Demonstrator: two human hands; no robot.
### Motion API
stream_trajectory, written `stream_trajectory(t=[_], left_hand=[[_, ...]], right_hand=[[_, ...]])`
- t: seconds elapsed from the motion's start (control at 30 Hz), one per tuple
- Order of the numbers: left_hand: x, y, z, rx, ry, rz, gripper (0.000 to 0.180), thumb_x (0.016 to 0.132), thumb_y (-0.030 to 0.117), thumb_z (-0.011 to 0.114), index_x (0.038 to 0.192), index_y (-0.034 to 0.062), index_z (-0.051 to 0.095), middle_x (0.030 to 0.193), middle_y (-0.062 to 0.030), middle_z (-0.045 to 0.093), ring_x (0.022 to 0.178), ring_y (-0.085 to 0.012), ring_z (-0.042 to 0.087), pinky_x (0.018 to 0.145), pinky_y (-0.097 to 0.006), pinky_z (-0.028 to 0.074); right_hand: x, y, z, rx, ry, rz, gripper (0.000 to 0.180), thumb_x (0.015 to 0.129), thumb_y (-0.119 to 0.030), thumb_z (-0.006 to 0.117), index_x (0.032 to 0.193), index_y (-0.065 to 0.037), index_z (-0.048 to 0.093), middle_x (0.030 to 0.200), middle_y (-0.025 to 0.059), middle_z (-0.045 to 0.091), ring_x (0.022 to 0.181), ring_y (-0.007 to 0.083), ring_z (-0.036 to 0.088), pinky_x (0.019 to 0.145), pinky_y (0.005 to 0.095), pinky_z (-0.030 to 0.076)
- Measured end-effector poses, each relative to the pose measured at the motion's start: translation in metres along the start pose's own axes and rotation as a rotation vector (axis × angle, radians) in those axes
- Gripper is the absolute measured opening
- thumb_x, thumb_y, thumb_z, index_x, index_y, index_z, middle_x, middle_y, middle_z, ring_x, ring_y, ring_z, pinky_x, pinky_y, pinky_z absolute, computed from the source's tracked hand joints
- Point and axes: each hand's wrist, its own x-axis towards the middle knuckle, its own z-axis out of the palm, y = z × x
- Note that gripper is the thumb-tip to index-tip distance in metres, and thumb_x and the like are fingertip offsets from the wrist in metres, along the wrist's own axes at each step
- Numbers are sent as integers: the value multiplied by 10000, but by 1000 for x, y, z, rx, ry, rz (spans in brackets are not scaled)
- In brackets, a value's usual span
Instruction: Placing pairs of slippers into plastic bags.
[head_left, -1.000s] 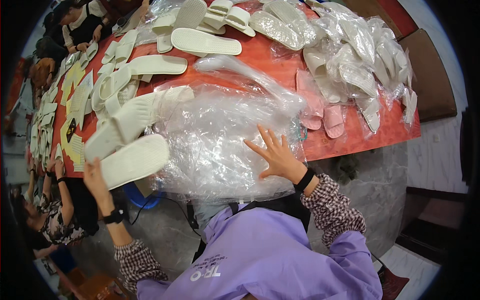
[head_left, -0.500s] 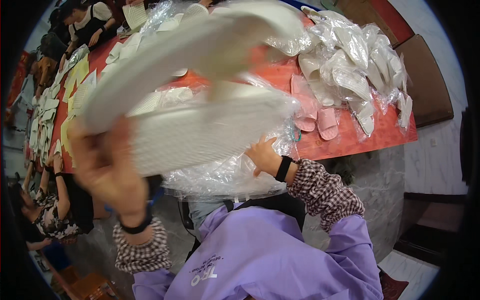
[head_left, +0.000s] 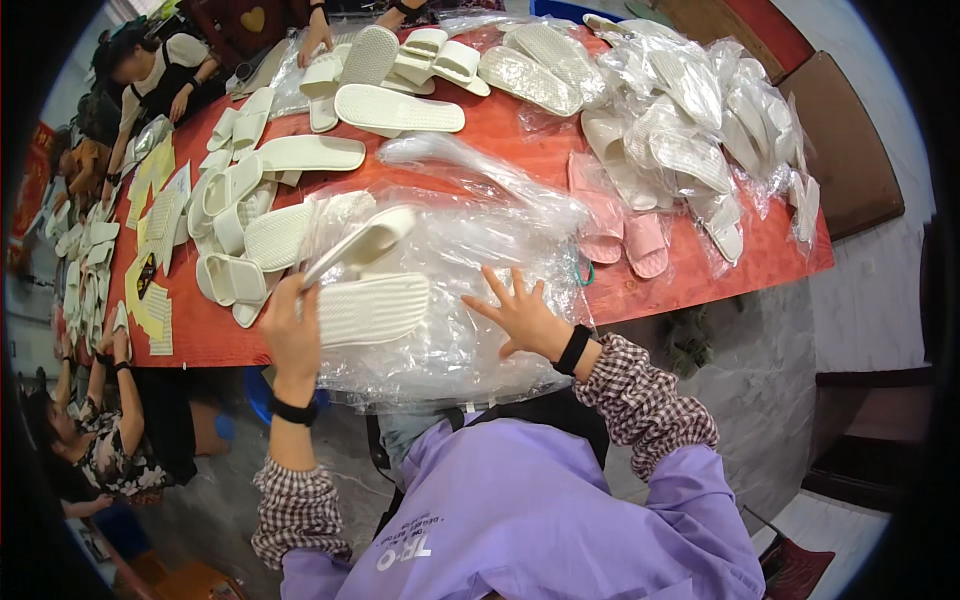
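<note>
Two white slippers (head_left: 375, 310), seemingly unbagged, sit gripped in the left hand (head_left: 292, 340) at nine o'clock, right hand (head_left: 528, 318) spread empty over clear plastic (head_left: 445, 240), with bagged slippers (head_left: 690, 160) heaped at two and loose slippers (head_left: 310, 155) at ten.

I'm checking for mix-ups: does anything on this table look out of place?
The pink slippers stand out by colour: the bagged slippers heaped beside them and the pair in the left hand are white. I see no spill or clear damage.
</note>
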Motion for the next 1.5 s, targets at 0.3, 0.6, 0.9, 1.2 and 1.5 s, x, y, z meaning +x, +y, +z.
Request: stream_trajectory(t=[0.3, 0.6, 0.9, 1.2, 1.5], left_hand=[[24, 22, -43, 37, 301, 112, 190, 870, 30, 681, 1050, -1, 628, 886, -159, 662, 780, -331, 637, 699, -375, 504], [-12, 86, -6, 193, -272, 941, 114, 804, 87, 645, 908, 70, 600, 748, -14, 517, 647, -166, 530, 542, -268, 403], [-120, 48, 60, -75, -758, 562, 139, 763, 175, 664, 844, 98, 581, 868, -56, 508, 780, -220, 519, 658, -328, 411], [-100, 41, 61, -433, -877, -150, 384, 831, 150, 672, 1159, -3, 545, 1172, -183, 494, 929, -348, 588, 821, -430, 509], [-102, 12, 71, -514, -721, -59, 454, 915, 88, 516, 1355, 19, 427, 1283, -268, 443, 945, -428, 583, 802, -462, 498]], right_hand=[[3, -1, 4, 48, 25, -11, 1292, 444, -597, 876, 1528, -371, 210, 1581, 228, 143, 1308, 570, 332, 833, 722, 459], [8, 3, 25, 54, -119, -30, 1180, 496, -648, 824, 1500, -262, 340, 1556, 213, 216, 1328, 553, 296, 866, 746, 399], [-6, 23, 32, 538, 66, -34, 995, 658, -412, 821, 1488, -140, 345, 1531, 207, 283, 1440, 461, 145, 1023, 749, 189], [-17, 18, -37, 675, 372, 33, 948, 685, -206, 808, 1462, -26, 296, 1469, 181, 405, 1384, 356, 339, 1104, 489, 284], [10, 5, -105, 764, 489, -223, 791, 698, -246, 699, 1385, -8, 386, 1186, 174, 527, 1094, 355, 524, 966, 447, 393]])
